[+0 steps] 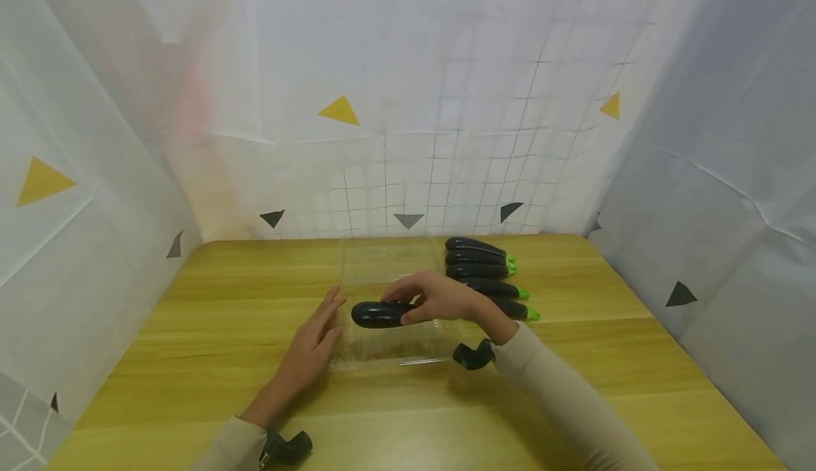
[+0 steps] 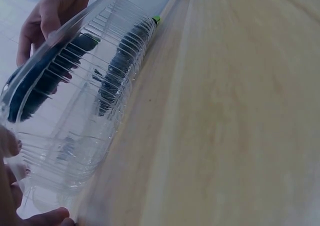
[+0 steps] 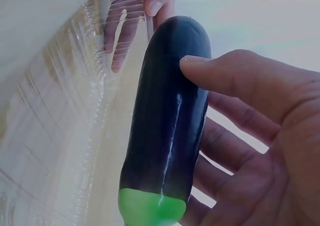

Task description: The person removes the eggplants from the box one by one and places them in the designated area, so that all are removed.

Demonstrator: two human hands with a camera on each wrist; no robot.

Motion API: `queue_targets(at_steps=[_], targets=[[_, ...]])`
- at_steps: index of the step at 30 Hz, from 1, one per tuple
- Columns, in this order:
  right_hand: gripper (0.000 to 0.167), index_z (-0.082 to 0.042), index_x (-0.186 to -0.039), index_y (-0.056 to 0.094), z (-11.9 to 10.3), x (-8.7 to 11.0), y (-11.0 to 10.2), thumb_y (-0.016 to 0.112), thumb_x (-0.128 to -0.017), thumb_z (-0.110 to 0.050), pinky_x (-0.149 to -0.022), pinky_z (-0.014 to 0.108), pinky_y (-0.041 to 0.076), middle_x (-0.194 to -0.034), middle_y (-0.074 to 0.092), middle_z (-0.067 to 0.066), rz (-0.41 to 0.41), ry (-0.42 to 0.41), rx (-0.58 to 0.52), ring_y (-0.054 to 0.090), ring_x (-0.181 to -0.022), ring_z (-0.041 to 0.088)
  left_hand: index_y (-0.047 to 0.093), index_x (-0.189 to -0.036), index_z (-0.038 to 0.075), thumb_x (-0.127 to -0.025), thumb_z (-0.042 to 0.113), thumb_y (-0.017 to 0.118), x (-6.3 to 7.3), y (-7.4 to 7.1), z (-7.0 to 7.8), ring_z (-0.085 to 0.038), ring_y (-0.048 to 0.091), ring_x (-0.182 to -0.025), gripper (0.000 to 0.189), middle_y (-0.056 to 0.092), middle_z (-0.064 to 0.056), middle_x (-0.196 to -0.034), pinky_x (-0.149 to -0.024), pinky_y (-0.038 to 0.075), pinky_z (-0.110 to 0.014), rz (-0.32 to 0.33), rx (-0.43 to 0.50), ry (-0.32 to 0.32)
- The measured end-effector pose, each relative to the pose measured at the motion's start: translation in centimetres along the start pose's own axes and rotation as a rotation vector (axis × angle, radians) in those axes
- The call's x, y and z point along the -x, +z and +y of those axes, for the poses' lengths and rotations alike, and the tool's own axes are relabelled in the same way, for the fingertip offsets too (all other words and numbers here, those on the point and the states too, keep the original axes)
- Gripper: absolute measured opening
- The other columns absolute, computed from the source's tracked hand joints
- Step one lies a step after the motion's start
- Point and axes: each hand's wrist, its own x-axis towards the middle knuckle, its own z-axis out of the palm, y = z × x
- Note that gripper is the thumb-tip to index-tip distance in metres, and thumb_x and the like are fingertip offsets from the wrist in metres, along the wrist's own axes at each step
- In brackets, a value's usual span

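Observation:
Over the clear plastic container (image 1: 408, 362), my right hand (image 1: 440, 296) grips a dark, glossy eggplant (image 1: 376, 315) between thumb and fingers. The eggplant lies roughly level, its rounded end toward the left. In the right wrist view its green stem end (image 3: 152, 206) points to the near side, and the thumb presses on the dark skin. My left hand (image 1: 308, 347) rests at the container's left side with fingers extended, touching the rim. Through the ribbed wall (image 2: 75, 131), the left wrist view shows the held eggplant (image 2: 47, 81) near the container's top.
To the container's right, several more eggplants (image 1: 477, 271) lie in a row, green stems to the right; my right hand and forearm partly cover the nearest ones. The container's clear lid (image 1: 389, 255) extends toward the back. White sheeting (image 1: 408, 173) hangs behind the wooden table (image 1: 242, 315).

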Motion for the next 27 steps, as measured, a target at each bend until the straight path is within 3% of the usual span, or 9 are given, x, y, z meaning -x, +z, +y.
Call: queue_targets(at_steps=[6, 15, 22, 27], targets=[[0.045, -0.017, -0.139, 0.068, 0.0, 0.8, -0.3, 0.078, -0.095, -0.015, -0.095, 0.035, 0.054, -0.131, 0.067, -0.009, 0.027, 0.027, -0.014, 0.064, -0.119, 0.012, 0.044, -0.157, 0.003, -0.104, -0.001, 0.054, 0.0, 0.0, -0.1, -0.028, 0.035, -0.148, 0.054, 0.024, -0.001, -0.170, -0.114, 0.027, -0.021, 0.007, -0.009, 0.006], [0.044, -0.017, -0.139, 0.068, -0.1, 1.8, -0.8, 0.077, -0.096, -0.016, -0.094, 0.038, 0.055, -0.132, 0.067, -0.009, 0.055, 0.013, 0.009, 0.064, -0.118, 0.014, 0.046, -0.155, 0.002, -0.103, -0.001, 0.055, 0.1, 0.0, -0.2, -0.029, 0.039, -0.146, 0.053, 0.026, 0.001, -0.169, -0.112, 0.029, -0.018, 0.025, -0.005, 0.012], [0.043, -0.018, -0.138, 0.068, 0.0, 2.6, -1.2, 0.077, -0.096, -0.019, -0.094, 0.037, 0.055, -0.131, 0.067, -0.009, 0.077, 0.030, 0.044, 0.065, -0.117, 0.014, 0.047, -0.154, -0.001, -0.102, -0.002, 0.055, 0.1, 0.0, -0.4, -0.034, 0.047, -0.140, 0.052, 0.026, -0.002, -0.169, -0.109, 0.041, -0.045, 0.039, 0.010, 0.023], [0.043, -0.016, -0.138, 0.068, 0.1, 3.2, -1.4, 0.078, -0.096, -0.017, -0.094, 0.040, 0.056, -0.131, 0.068, -0.004, 0.099, 0.030, 0.038, 0.065, -0.117, 0.018, 0.047, -0.154, 0.001, -0.102, -0.004, 0.055, 0.0, 0.1, -0.4, -0.032, 0.048, -0.139, 0.053, 0.027, -0.006, -0.169, -0.108, 0.042, -0.050, 0.037, 0.025, 0.011]])
